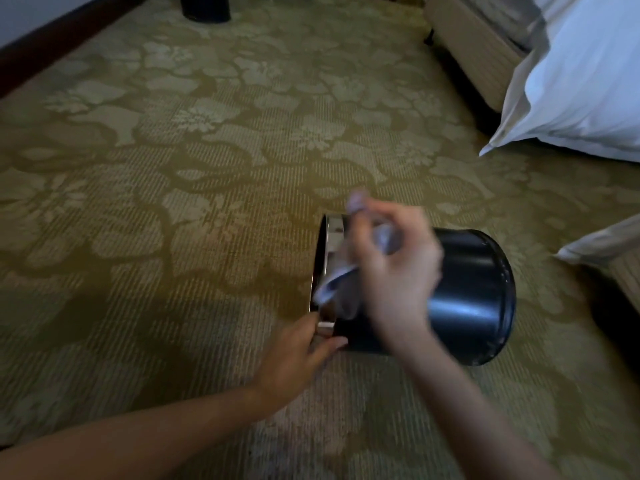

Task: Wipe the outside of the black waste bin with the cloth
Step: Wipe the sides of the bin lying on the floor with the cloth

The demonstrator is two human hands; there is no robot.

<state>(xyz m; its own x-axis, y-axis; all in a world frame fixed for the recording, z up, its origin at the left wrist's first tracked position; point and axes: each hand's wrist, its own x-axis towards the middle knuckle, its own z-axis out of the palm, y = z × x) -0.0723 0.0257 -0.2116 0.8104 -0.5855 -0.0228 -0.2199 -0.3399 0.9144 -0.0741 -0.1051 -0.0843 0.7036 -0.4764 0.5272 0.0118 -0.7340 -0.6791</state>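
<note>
Nearest the camera, two bare forearms reach forward from the bottom edge over the patterned carpet (173, 202). The left hand (298, 355) is at the open end of the black waste bin (474, 289), thumb on top and fingers below, pinching the rim where a shiny metal band (334, 233) runs round it. Just beyond, the right hand (398, 271) is over the bin's wall, blurred, with its fingers curled round a pale cloth (330, 287). One end of the cloth sticks up above the knuckles and the other trails down across the metal band.

The bin lies on its side on the carpet, mouth to the left and base to the right. A white fabric corner (602, 244) shows at the right edge near the base. Further off on the right, a white pillow (581, 81) rests against a bed base (471, 39). At the far top a second dark round container (204, 6) stands on the carpet, near a dark skirting board (52, 43).
</note>
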